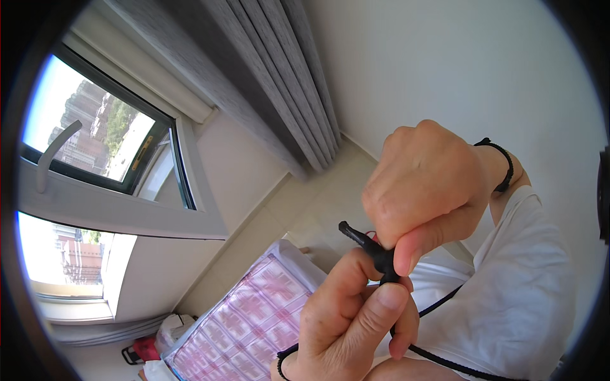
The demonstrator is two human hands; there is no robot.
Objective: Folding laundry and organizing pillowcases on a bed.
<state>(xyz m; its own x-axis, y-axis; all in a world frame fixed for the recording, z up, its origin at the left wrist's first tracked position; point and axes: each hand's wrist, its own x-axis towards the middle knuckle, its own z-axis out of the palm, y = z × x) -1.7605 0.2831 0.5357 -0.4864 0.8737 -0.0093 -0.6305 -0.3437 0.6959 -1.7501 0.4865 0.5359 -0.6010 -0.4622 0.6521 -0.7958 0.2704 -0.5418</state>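
My right hand (424, 190), coming from the right with a black band at its wrist, pinches a dark, thick, flexible black piece (362, 240) between thumb and curled fingers. Just below, my left hand (352, 309) grips the same piece near its knotted-looking middle, thumb uppermost. One narrow end of the piece sticks out to the upper left. A thin black cord (443, 364) runs from beneath my left hand across my white clothing (519, 295); whether it joins the piece is hidden by the fingers. My left wrist also wears a black band.
Beyond my left hand lies a pink-and-white checked mattress or pad (248, 324). Grey curtains (267, 71) hang near a tiled floor (281, 205). An open window sash with a handle (57, 152) is at left. A red item and bags (174, 328) lie at lower left.
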